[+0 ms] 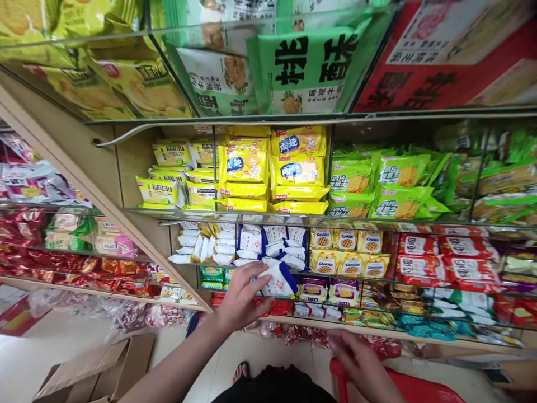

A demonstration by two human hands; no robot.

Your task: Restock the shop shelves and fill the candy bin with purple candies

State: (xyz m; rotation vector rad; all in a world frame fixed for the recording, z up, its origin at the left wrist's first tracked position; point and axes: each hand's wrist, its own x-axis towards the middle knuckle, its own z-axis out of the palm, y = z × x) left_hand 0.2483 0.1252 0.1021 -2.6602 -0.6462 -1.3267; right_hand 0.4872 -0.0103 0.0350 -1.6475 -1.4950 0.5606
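My left hand (pixel 242 301) is closed on a white and blue snack packet (pixel 277 281) in front of the shelf. Its fingers lie along the packet's left side, and the packet is tilted. Just behind it, similar white and blue packets (pixel 251 239) stand stacked in a shelf compartment. Lower right, my right hand (pixel 356 358) is blurred, its fingers stretched out with nothing visible in them. Beneath that hand is a red plastic object (pixel 419 387), cut off by the frame, whose kind I cannot make out.
Yellow cookie packets (pixel 348 263) sit right of the white ones, with red packets (pixel 451 263) beyond. Yellow cracker packs (pixel 245 162) and green biscuit packs (pixel 398 187) fill the shelf above. Clear dividers and shelf lips edge the compartments. An open cardboard box (pixel 107 369) lies on the floor.
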